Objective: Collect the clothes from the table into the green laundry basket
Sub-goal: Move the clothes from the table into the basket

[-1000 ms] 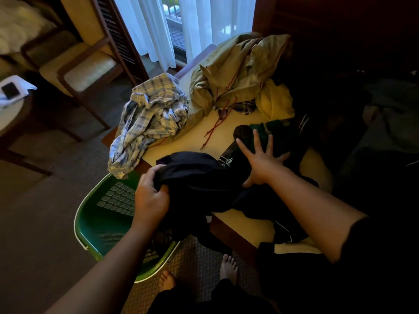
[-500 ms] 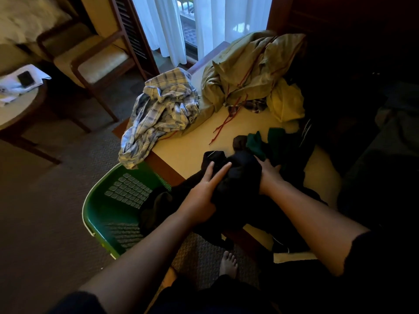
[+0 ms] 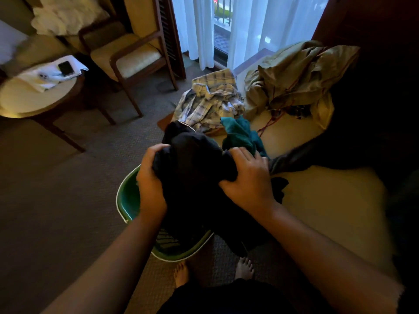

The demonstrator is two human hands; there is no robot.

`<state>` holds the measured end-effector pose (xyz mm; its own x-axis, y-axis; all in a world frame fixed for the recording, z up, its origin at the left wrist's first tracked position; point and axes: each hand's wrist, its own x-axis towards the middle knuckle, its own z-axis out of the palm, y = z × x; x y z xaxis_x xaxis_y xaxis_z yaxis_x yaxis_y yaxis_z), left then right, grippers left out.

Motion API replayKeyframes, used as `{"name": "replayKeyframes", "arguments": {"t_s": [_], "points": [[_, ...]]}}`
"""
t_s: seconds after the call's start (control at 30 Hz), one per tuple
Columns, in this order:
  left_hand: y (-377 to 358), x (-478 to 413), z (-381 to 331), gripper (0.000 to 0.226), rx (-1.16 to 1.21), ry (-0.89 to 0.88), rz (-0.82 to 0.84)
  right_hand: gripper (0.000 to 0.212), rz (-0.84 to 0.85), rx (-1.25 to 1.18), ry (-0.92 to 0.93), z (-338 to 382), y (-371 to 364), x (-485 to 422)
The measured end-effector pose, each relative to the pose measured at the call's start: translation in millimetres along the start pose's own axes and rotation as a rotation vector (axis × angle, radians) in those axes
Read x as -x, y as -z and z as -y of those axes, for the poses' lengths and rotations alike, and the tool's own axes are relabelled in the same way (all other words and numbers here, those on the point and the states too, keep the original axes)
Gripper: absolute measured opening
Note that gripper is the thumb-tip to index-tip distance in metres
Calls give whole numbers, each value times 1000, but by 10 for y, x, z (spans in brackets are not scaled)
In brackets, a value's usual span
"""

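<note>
Both hands clamp the dark clothes bundle (image 3: 192, 164), left hand (image 3: 150, 177) and right hand (image 3: 247, 180), over the green laundry basket (image 3: 127, 200) beside the table (image 3: 317, 196); its tail lying on the table may snag, spilling cloth onto the floor (image 3: 68, 177).

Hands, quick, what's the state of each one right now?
Left hand: closed, gripping the bundle of dark clothes.
Right hand: closed, gripping the same bundle's other side.
</note>
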<state>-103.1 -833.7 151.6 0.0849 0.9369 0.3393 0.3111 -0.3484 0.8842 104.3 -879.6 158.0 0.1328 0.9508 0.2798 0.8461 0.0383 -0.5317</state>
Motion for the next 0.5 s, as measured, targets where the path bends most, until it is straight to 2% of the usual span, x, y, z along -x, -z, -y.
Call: {"name": "replayKeyframes", "arguments": {"t_s": [0.13,0.2,0.27,0.33,0.43,0.5], "points": [[580,-257,344,22,115,207,-168,54,-33,-140,18,679,-400,-10],[802,-356,470,23,103,210,-149,53,-58,-225,13,923,-625,2],[965,-416,530,18,-4,225,-149,52,-54,-318,0,1053,-849,22],[1094,-400,613,15,-93,139,-174,57,15,-386,-25,1081,-1043,55],[1206,-263,817,25,-180,6,1,77,272,-327,-86,940,-1304,87],[1212,-185,983,44,-312,63,238,87,509,-173,-136,795,-1449,91]]}}
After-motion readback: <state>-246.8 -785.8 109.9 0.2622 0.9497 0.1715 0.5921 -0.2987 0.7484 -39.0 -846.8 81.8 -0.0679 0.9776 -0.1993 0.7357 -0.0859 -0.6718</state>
